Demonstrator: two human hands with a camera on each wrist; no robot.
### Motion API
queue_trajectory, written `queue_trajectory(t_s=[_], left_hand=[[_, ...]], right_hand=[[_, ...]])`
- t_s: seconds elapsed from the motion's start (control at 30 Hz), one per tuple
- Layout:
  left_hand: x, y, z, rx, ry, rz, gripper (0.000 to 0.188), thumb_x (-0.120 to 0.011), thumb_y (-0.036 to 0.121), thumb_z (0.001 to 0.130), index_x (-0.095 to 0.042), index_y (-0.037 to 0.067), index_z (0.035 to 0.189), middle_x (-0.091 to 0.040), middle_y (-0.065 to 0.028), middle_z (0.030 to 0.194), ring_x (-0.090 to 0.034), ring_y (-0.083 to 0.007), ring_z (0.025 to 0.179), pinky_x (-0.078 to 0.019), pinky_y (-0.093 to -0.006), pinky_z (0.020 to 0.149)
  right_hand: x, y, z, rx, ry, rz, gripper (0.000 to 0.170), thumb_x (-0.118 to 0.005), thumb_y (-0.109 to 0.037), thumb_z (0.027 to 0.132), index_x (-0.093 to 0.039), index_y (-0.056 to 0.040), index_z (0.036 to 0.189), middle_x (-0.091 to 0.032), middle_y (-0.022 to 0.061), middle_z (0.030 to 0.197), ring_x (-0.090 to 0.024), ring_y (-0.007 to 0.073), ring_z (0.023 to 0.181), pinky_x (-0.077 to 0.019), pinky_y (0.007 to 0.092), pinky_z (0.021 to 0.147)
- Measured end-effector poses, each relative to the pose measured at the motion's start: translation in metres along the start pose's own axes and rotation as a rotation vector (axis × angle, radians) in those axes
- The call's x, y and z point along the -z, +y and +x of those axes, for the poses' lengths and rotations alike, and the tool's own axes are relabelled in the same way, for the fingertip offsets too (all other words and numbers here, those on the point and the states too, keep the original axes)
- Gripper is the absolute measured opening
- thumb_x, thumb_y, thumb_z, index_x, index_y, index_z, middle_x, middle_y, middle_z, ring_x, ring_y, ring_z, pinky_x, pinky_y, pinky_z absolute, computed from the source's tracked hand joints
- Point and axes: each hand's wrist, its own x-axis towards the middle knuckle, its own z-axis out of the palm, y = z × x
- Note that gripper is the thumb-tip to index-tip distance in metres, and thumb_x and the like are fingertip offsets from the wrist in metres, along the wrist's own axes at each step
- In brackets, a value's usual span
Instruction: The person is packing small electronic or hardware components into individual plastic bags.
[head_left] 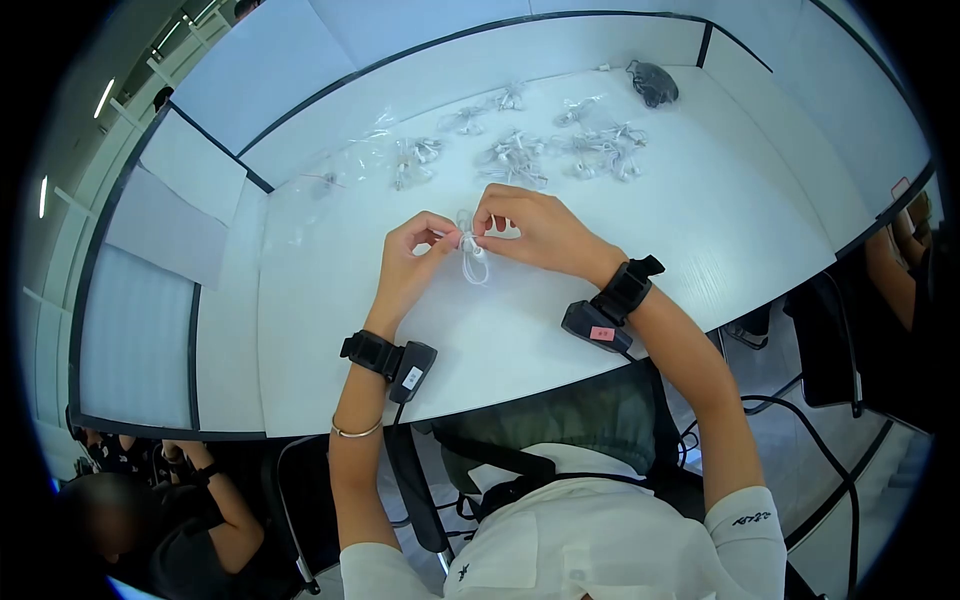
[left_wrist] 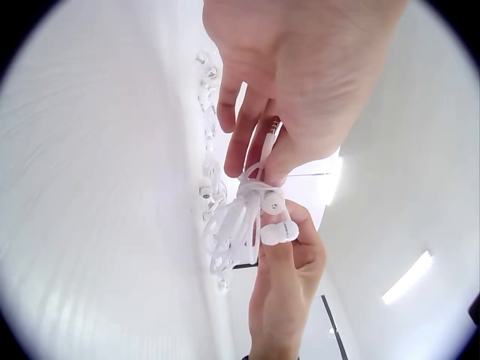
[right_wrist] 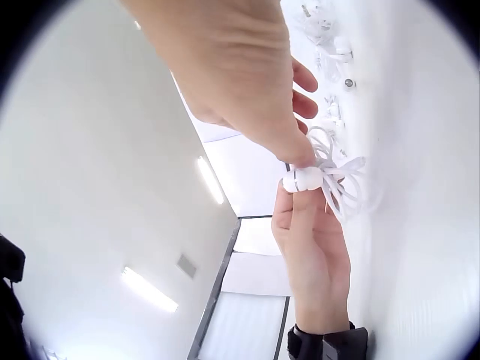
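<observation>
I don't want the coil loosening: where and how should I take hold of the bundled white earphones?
I'd pinch the white earphones at their gathered waist, coming in from left or right in the head view: the bundle narrows there, while loose loops spread above and below.

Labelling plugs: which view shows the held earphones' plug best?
Left wrist view: the plug is close up beside the left hand, banded metal tip showing. Head view: too small to make out. Right wrist view: can't pick it out.
</observation>
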Motion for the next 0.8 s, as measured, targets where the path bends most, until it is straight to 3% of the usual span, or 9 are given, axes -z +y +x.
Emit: queue_trajectory(t_s=[0.3, 0.5, 0.8], left_hand=[[-0.0017, -0.0031, -0.0007, -0.064, 0.026, 0.089, 0.006, -0.063, 0.008, 0.080, -0.061, 0.002, 0.080, -0.060, -0.0017, 0.077, -0.054, -0.0083, 0.070, -0.0408, -0.0225, 0.065], [-0.0044, 0.0018, -0.0023, -0.016, 0.053, 0.199, 0.008, -0.061, 0.008, 0.082, -0.058, 0.001, 0.080, -0.058, -0.0019, 0.076, -0.057, -0.0097, 0.067, -0.0449, -0.0233, 0.063], [-0.0082, -0.0029, -0.0002, 0.005, 0.095, 0.222, 0.009, -0.061, 0.007, 0.081, -0.056, 0.002, 0.076, -0.057, -0.0010, 0.072, -0.054, -0.0072, 0.066, -0.0421, -0.0224, 0.058]], right_hand=[[-0.0023, -0.0016, -0.0016, 0.037, -0.009, -0.058, 0.011, -0.062, -0.013, 0.076, -0.056, -0.0067, 0.081, -0.055, 0.0026, 0.083, -0.055, 0.0181, 0.071, -0.0452, 0.0304, 0.064], [-0.0069, 0.0002, -0.0016, 0.037, -0.015, -0.063, 0.011, -0.060, -0.014, 0.073, -0.053, -0.0071, 0.078, -0.054, 0.0037, 0.081, -0.056, 0.0195, 0.069, -0.0450, 0.0304, 0.058], [-0.0073, -0.0042, -0.0015, 0.023, -0.044, -0.054, 0.013, -0.061, -0.012, 0.072, -0.052, -0.0070, 0.080, -0.053, 0.0035, 0.078, -0.053, 0.0173, 0.064, -0.0429, 0.0294, 0.057]])
